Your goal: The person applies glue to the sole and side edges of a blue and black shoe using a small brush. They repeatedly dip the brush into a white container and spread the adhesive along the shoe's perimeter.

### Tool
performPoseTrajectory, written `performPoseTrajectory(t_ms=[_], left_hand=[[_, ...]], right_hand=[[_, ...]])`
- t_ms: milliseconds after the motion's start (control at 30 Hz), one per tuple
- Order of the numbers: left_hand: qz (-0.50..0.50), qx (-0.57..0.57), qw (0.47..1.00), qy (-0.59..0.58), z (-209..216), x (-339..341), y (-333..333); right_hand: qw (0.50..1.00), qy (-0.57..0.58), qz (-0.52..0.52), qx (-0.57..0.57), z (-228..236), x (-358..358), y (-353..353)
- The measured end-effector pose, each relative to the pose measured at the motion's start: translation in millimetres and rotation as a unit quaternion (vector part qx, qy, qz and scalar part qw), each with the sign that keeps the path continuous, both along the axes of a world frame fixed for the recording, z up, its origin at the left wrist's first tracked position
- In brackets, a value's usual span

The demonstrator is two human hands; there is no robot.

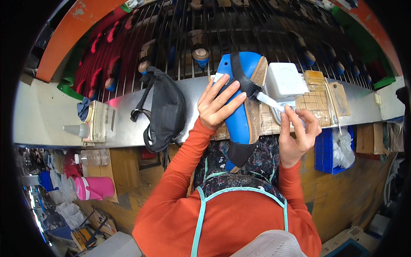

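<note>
A blue shoe last point(236, 122) with a cork sole point(254, 115) and black straps point(236, 68) lies lengthwise in front of me, its near end reaching over my apron. My left hand point(217, 105) grips it, fingers spread across the blue side near the far strap. Between thumb and fingers, my right hand point(299, 135) pinches a thin white tool point(270, 102), perhaps a brush. The tool's tip meets the dark strap end at the cork edge; the tip itself is hard to make out. Just beyond the tool stands a white box-shaped container point(283, 79).
Metal conveyor rods point(171, 30) carrying several blue lasts run behind the steel ledge point(122, 115). A black mesh bag point(167, 107) lies left of the shoe. To the right are a yellow block point(314, 80) and thin sticks point(331, 103). A blue bin point(324, 152) sits below the ledge.
</note>
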State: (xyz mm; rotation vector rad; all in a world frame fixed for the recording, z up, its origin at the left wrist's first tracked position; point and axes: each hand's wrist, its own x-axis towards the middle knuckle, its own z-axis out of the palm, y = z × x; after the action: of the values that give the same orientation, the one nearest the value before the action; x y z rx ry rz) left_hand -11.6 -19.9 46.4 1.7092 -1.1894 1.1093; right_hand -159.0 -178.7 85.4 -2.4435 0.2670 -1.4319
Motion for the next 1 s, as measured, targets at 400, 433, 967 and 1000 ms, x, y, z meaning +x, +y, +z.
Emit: performPoseTrajectory(t_ms=[400, 433, 967, 1000], left_hand=[[-0.029, -0.008, 0.999, -0.025, 9, 9, 0], [-0.023, -0.004, 0.999, -0.026, 10, 9, 1], [0.027, -0.051, 0.998, 0.003, -7, 7, -4], [0.026, -0.058, 0.998, 0.007, -8, 7, -5]], right_hand=[[0.973, 0.134, 0.188, -0.022, 34, 5, -45], [0.971, 0.131, 0.199, -0.031, 35, 6, -48], [0.938, 0.148, 0.249, 0.189, -7, -14, -35], [0.937, 0.148, 0.245, 0.201, -9, -16, -33]])
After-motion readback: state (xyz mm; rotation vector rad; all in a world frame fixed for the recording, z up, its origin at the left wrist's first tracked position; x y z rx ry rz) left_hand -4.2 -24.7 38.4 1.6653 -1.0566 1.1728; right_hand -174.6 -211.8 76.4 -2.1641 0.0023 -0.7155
